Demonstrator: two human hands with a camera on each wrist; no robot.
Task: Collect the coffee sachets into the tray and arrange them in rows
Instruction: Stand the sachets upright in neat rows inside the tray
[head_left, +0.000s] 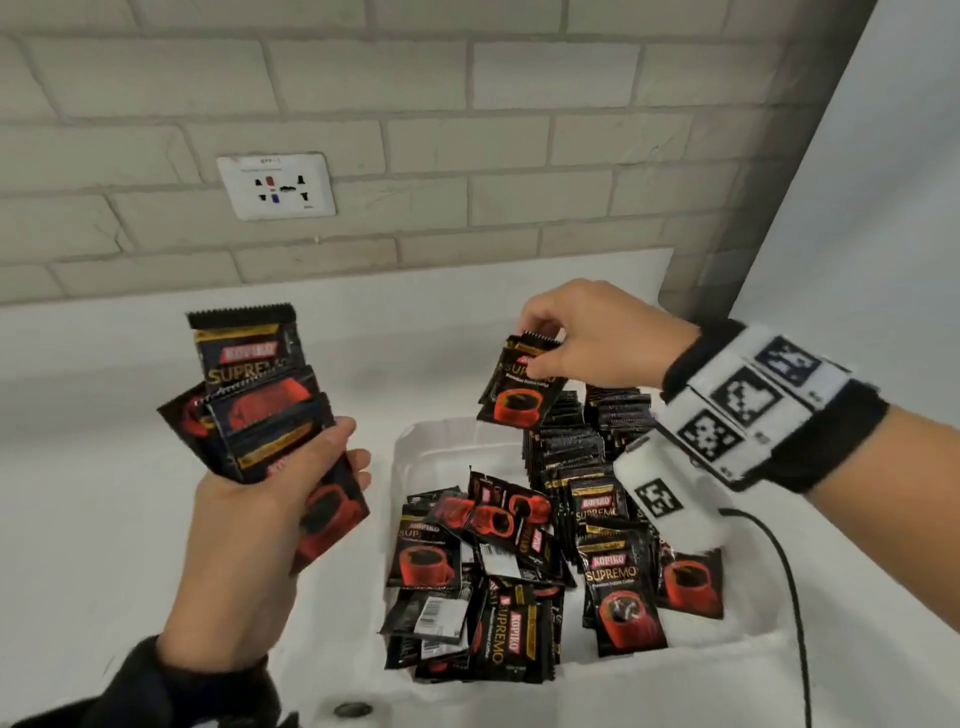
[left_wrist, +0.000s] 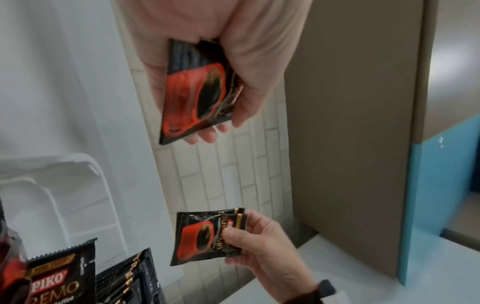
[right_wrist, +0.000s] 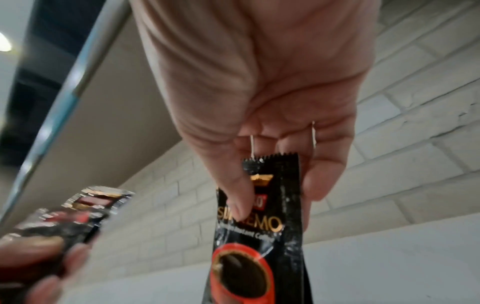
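Sachet (head_left: 522, 384) pinched in right hand (head_left: 597, 338): glossy black foil-like film, crinkled, serrated top edge. Tray (head_left: 415, 447) below grip: smooth white plastic. Wall (head_left: 467, 130) behind: matt, rough brick.

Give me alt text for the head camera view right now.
A right hand pinches one Kopiko Supremo sachet above a white tray, part neat rows, part loose pile. The left hand grips a fanned bunch of sachets beside it, over a white counter.
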